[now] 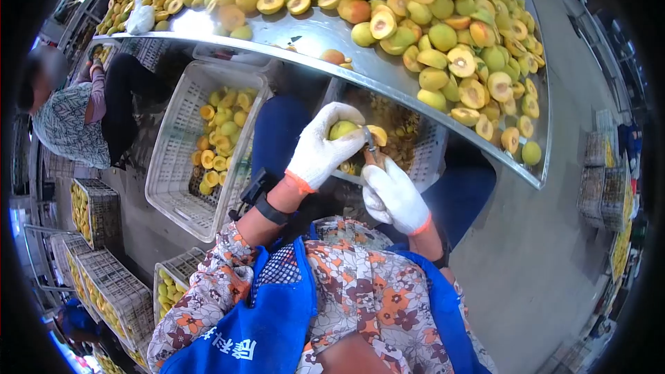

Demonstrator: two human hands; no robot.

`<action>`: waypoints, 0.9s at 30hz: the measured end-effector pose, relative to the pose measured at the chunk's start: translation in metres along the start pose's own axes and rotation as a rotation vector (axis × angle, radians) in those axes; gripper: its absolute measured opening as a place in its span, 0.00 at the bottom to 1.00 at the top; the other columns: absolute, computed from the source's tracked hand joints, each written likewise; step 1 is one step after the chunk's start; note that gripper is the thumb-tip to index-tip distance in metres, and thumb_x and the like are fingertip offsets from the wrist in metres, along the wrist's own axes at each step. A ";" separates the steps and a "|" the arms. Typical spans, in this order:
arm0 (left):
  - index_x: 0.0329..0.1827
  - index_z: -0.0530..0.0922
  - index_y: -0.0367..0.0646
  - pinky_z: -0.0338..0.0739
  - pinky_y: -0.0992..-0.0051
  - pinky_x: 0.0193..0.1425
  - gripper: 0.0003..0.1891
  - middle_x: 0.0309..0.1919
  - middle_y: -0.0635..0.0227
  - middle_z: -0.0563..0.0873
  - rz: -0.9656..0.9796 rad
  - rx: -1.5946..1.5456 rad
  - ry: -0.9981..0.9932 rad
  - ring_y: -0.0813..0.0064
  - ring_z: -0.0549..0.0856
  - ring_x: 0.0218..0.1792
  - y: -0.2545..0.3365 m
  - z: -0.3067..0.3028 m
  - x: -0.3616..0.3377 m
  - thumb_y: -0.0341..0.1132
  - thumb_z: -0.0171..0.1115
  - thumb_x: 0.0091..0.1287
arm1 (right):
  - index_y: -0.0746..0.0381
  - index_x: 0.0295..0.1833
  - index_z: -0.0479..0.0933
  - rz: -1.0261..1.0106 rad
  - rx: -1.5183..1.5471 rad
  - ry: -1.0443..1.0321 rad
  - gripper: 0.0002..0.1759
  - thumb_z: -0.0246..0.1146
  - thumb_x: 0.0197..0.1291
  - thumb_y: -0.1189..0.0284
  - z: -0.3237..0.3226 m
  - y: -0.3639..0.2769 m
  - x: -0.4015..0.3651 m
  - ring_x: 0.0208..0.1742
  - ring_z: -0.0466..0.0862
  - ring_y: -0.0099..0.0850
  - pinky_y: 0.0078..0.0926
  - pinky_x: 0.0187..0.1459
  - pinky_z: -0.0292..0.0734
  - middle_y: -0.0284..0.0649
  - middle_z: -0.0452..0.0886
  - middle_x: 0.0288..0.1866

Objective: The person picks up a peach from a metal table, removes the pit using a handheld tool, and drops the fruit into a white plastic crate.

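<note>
My left hand [320, 144], in a white knitted glove, is closed around a yellow-green halved fruit [343, 129] that looks like a peach. In my gloved right hand [396, 195] I grip a small pitting tool [370, 145] with a brownish handle; its metal end points up at my left fingertips. A cut fruit piece [378, 135] shows right beside the metal end. Both hands are above a white crate [431, 154] between my knees, with brown pits and fruit scraps in it.
A metal table [284, 34] heaped with halved fruit [443, 34] stands in front, its edge just beyond my hands. Left of my leg is a white crate [161, 159] holding yellow halves. A seated person [76, 121] works at the far left. Stacked crates [114, 291] of fruit line the lower left.
</note>
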State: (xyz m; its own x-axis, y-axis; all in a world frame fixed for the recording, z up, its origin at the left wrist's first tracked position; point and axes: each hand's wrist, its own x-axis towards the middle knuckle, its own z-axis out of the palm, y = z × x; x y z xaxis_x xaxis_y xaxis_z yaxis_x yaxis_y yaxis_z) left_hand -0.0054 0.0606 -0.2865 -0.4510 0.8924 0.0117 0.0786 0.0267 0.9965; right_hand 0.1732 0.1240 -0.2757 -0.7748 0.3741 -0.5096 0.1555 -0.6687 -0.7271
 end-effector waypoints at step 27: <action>0.46 0.84 0.38 0.83 0.69 0.51 0.28 0.41 0.59 0.89 -0.522 -1.321 -0.041 0.67 0.87 0.42 -0.052 0.025 0.009 0.58 0.53 0.79 | 0.68 0.60 0.68 -0.393 -0.935 0.313 0.26 0.60 0.73 0.56 0.007 0.016 0.007 0.44 0.85 0.66 0.58 0.42 0.81 0.68 0.84 0.40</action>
State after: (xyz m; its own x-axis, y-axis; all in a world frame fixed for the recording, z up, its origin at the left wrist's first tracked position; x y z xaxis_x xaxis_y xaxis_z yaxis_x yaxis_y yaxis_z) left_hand 0.0085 0.0778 -0.3400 -0.1421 0.9237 -0.3557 -0.9716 -0.0613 0.2287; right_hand 0.1653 0.1115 -0.2875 -0.7012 0.6945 -0.1611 0.4414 0.2455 -0.8631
